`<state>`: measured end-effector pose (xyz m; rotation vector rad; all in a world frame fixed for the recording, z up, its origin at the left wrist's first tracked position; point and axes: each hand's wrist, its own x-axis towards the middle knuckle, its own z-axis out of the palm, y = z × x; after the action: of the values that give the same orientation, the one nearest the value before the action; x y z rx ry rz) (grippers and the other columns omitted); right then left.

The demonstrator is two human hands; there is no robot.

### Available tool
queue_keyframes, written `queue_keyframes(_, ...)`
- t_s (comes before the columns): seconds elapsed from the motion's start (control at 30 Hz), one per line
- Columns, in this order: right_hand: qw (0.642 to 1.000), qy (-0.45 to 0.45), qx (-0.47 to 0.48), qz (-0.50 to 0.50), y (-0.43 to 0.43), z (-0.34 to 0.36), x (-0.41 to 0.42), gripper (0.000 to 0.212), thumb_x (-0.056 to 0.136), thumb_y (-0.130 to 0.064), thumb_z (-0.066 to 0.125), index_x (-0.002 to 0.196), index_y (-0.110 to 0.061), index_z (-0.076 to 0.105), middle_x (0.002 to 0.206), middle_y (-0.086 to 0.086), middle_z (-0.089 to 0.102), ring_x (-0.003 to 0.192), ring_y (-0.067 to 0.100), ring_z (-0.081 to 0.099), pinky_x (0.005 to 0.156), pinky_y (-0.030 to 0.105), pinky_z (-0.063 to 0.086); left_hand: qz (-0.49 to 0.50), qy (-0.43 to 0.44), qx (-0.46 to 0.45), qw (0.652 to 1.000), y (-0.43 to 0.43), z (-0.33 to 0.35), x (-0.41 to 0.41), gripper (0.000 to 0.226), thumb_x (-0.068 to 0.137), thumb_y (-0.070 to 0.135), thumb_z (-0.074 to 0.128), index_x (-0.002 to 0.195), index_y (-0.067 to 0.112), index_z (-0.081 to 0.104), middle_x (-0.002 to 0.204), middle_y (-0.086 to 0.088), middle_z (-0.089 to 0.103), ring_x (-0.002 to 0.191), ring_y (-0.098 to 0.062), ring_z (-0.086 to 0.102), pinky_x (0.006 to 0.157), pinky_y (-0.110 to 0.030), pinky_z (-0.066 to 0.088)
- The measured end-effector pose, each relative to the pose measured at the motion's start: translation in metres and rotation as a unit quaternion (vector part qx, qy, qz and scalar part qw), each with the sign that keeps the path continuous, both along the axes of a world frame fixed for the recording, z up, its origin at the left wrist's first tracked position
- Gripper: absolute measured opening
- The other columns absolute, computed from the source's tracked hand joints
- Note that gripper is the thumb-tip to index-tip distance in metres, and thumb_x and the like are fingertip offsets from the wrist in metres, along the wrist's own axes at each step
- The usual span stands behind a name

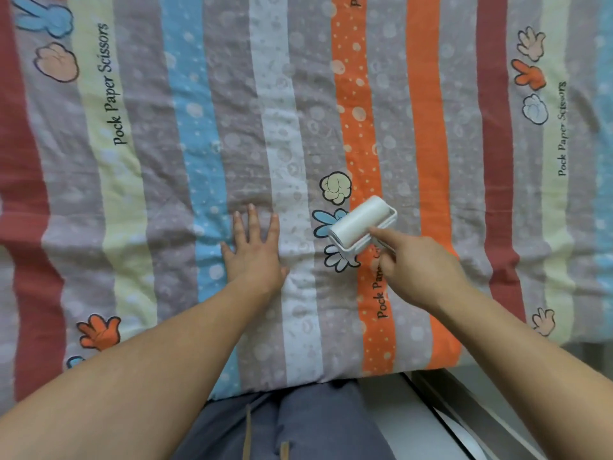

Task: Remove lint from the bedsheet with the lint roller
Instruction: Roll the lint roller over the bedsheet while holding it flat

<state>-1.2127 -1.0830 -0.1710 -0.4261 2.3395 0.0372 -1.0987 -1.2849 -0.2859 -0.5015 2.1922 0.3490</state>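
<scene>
Right hand (419, 270) grips lint roller (360, 224) handle, index finger along frame; roller on striped bedsheet (232, 127) just ahead of grip; left hand (253, 249) flat, fingers spread, beside it; advice: keep cloth taut, roll with even pressure.

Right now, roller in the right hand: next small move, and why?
Probably push the lint roller forward, away from the body. The right hand grips its handle, the roll appears to rest on the bedsheet, and the left hand lies flat beside it, pressing the fabric down.
</scene>
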Motion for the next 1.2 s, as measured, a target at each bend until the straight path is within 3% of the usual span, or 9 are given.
queue_keyframes(0.1, 0.998, 0.010, -0.058, 0.024, -0.049, -0.023, -0.012, 0.051, 0.097, -0.026, 0.037, 0.145, -0.044, 0.033, 0.115, 0.009, 0.063, 0.101, 0.033, 0.057, 0.065, 0.035, 0.037, 0.014, 0.011, -0.002, 1.000, -0.004, 0.003, 0.003, 0.105, 0.093, 0.048, 0.064, 0.160, 0.028, -0.014, 0.162, -0.006, -0.036, 0.152, -0.032, -0.026, 0.122, -0.059, 0.018)
queue_keyframes(0.23, 0.993, -0.047, -0.106, 0.022, -0.115, -0.058, 0.001, 0.056, 0.096, -0.017, 0.040, 0.147, -0.038, 0.029, 0.116, 0.011, 0.060, 0.100, 0.035, 0.058, 0.066, 0.035, 0.038, 0.056, -0.003, -0.047, 0.997, -0.021, 0.009, 0.019, 0.114, 0.086, 0.055, 0.070, 0.161, 0.023, -0.009, 0.165, -0.008, -0.027, 0.155, -0.033, -0.014, 0.119, -0.053, 0.024)
queue_keyframes(0.37, 0.995, -0.059, -0.078, 0.018, -0.109, -0.071, 0.024, 0.061, 0.090, -0.008, 0.042, 0.146, -0.032, 0.031, 0.105, 0.013, 0.061, 0.093, 0.034, 0.059, 0.063, 0.035, 0.038, 0.096, -0.024, -0.059, 0.993, -0.037, 0.007, 0.033, 0.117, 0.083, 0.056, 0.072, 0.160, 0.024, -0.010, 0.168, -0.010, -0.018, 0.155, -0.036, -0.008, 0.119, -0.052, 0.027)
queue_keyframes(0.67, 0.998, -0.051, 0.031, 0.028, -0.024, -0.050, 0.052, 0.052, 0.091, -0.025, 0.041, 0.140, -0.042, 0.039, 0.118, 0.005, 0.064, 0.104, 0.032, 0.060, 0.071, 0.037, 0.045, 0.050, -0.016, -0.037, 0.998, -0.040, 0.003, 0.037, 0.114, 0.088, 0.057, 0.067, 0.158, 0.028, -0.018, 0.166, -0.015, -0.022, 0.153, -0.043, -0.011, 0.120, -0.053, 0.021)
queue_keyframes(0.93, 0.989, -0.088, 0.113, 0.043, -0.029, -0.004, 0.041, 0.046, 0.091, -0.027, 0.044, 0.135, -0.040, 0.051, 0.127, 0.003, 0.063, 0.106, 0.026, 0.061, 0.076, 0.034, 0.051, 0.046, 0.028, 0.021, 0.998, -0.074, 0.009, 0.055, 0.103, 0.090, 0.050, 0.068, 0.162, 0.028, -0.003, 0.169, -0.006, -0.015, 0.156, -0.028, -0.007, 0.118, -0.048, 0.026)
queue_keyframes(1.13, 0.998, 0.001, -0.061, 0.017, -0.122, -0.003, 0.033, 0.045, 0.095, -0.029, 0.043, 0.138, -0.043, 0.045, 0.117, 0.005, 0.066, 0.092, 0.030, 0.063, 0.073, 0.038, 0.052, 0.048, 0.051, -0.004, 0.998, -0.100, 0.005, 0.074, 0.094, 0.094, 0.054, 0.059, 0.162, 0.026, 0.001, 0.168, -0.010, -0.019, 0.155, -0.031, -0.016, 0.122, -0.047, 0.014)
queue_keyframes(1.2, 0.995, 0.006, -0.094, 0.023, -0.162, -0.022, 0.031, 0.046, 0.097, -0.027, 0.043, 0.141, -0.039, 0.043, 0.122, 0.006, 0.065, 0.097, 0.031, 0.061, 0.078, 0.038, 0.052, 0.052, 0.053, -0.008, 0.997, -0.111, 0.002, 0.079, 0.096, 0.093, 0.059, 0.058, 0.162, 0.027, 0.000, 0.167, -0.011, -0.021, 0.154, -0.033, -0.018, 0.123, -0.049, 0.010)
